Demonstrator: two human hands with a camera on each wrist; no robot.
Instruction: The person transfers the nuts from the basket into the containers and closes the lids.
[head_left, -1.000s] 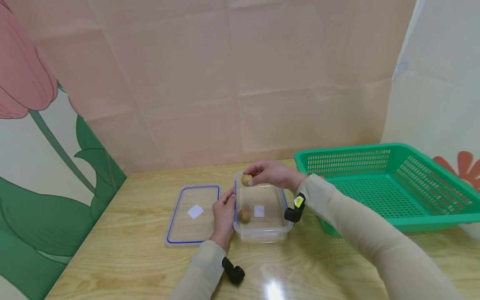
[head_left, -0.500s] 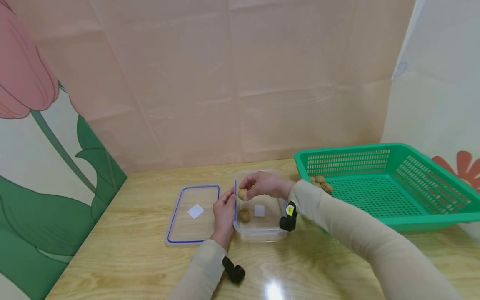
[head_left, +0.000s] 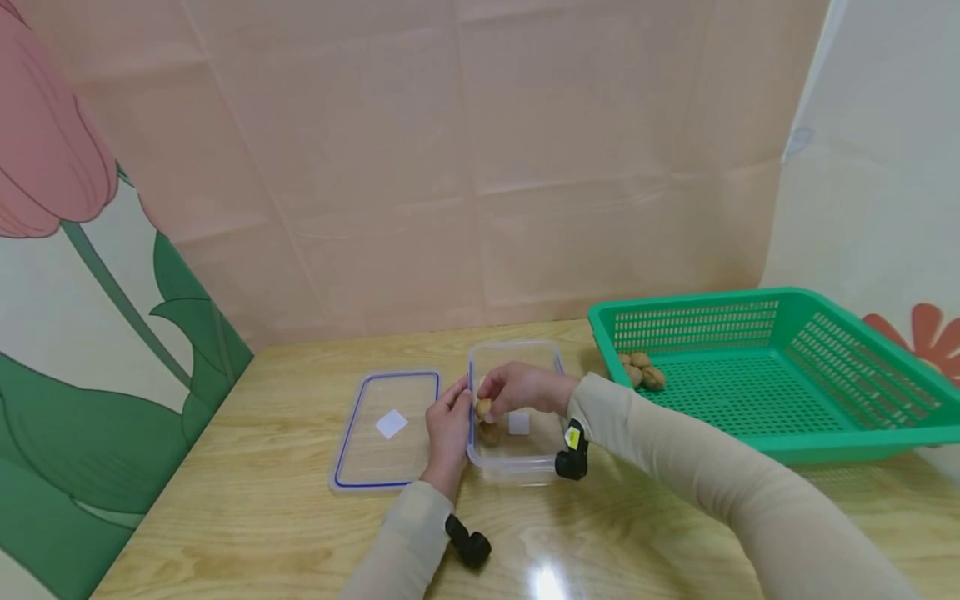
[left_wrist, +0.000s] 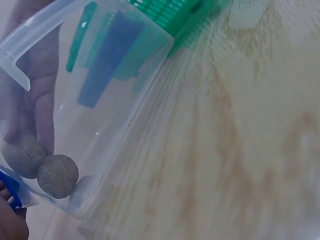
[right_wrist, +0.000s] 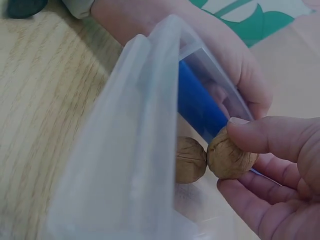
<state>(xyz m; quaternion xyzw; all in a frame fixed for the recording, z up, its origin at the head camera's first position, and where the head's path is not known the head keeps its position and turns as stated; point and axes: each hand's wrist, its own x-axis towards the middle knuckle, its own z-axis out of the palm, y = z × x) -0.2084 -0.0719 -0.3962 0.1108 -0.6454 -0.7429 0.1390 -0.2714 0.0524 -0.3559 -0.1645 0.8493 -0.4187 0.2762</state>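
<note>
In the head view a clear plastic food container (head_left: pixel 525 459) stands lidless on the table. My left hand (head_left: pixel 447 429) holds its left side, with fingers against the wall by the blue-lined flap (right_wrist: pixel 200 102). Inside the container, my right hand (head_left: pixel 525 387) pinches a walnut (right_wrist: pixel 230 155) between thumb and fingers, low against the left wall. A second walnut (right_wrist: pixel 190 160) lies on the container floor right beside the held one. The left wrist view shows both walnuts through the clear wall, the resting one (left_wrist: pixel 58 176) nearer the camera.
A clear lid with a blue seal (head_left: pixel 360 400) lies flat left of the container. On the right stands a green perforated basket (head_left: pixel 750 450) with several walnuts (head_left: pixel 645 372) in its left corner. A white square (head_left: pixel 518 423) shows at the container floor.
My right hand has moved from over the container's back left down and toward me, bringing its walnut next to the resting one. The basket's walnuts have come into view. My left hand has stayed put.
</note>
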